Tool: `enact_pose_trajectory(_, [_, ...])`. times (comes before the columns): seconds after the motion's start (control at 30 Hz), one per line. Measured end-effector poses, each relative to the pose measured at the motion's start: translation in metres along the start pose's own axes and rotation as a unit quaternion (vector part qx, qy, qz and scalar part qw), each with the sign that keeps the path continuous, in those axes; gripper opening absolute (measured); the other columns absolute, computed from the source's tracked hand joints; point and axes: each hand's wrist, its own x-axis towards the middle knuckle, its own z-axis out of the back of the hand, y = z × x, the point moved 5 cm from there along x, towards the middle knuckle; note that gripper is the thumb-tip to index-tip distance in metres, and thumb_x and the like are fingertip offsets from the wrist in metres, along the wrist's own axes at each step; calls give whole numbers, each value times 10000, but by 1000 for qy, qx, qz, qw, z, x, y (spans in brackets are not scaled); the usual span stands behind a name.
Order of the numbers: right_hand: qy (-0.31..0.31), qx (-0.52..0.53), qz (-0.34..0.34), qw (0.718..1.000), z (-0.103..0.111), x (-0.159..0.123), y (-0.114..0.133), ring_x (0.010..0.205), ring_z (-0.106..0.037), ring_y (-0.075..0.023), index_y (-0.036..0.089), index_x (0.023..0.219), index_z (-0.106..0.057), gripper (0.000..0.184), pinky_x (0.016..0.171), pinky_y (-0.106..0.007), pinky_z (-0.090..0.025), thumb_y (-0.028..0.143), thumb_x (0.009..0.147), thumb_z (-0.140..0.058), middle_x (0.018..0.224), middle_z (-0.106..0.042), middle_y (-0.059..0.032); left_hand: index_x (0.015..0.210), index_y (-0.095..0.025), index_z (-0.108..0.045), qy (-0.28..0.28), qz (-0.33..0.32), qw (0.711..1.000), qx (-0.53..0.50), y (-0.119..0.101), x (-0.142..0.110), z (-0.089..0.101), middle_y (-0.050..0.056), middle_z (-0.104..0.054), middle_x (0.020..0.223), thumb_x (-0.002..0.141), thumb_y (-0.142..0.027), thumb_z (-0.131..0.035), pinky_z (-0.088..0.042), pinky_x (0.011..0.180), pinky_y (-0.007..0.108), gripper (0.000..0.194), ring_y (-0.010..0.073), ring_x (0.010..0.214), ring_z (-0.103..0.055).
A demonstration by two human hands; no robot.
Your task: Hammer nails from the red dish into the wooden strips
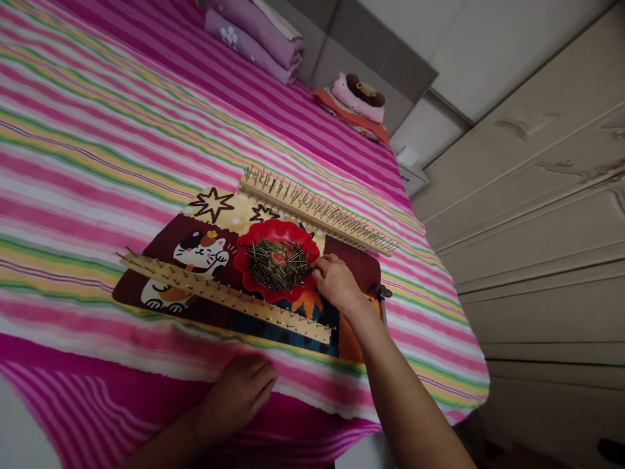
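A red scalloped bowl [243, 266] holds a heap of thin metal nails [273, 272], with a small reddish patch showing in their middle. At the bowl's right rim is my right hand [334, 279], fingertips pinched together beside the nails; what they hold, if anything, is too small to make out. In front of the bowl lies a wooden strip [219, 293] with nails standing along it. My left hand [244, 385] rests near the bed's front edge, fingers curled in, their inside hidden. Behind the bowl, a second wooden strip [317, 215] carries dense rows of upright nails.
Bowl and strips lie on a small board with a cat picture [200, 251], a metal clip [383, 292] at its right edge. Striped bedding [73, 189] spreads around it. Folded bedding [258, 39] and plush items [359, 98] are at the back; a cabinet [537, 215] stands right.
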Motion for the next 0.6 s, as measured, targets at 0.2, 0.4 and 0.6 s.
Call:
enact_pose_trajectory(0.2, [35,42,-77,995,-1,8,3,757,-611,-206,160,795,-713,147,703,-299,-446,183,763,-572,850,-658,-102,783,-196,-556,40,10,999,-1,3,-1,-4,5,-610,746,908,-203,-426,-393,628,254,180,130,680,-553])
enact_pose_trajectory(0.4, [38,96,-84,991,-9,14,-5,586,-571,-163,190,620,-644,161,616,-274,-421,137,738,-550,563,-595,-24,775,-193,-550,48,24,998,-20,4,-1,-5,4,-609,742,905,-203,-423,-388,623,256,181,127,677,-551])
enact_pose_trajectory(0.6, [30,166,-88,982,-16,14,-14,508,-522,-130,197,617,-603,152,566,-252,-401,128,729,-525,499,-538,18,777,-195,-547,53,33,997,-38,5,0,-3,-4,-604,744,899,-200,-432,-382,621,255,168,124,676,-549])
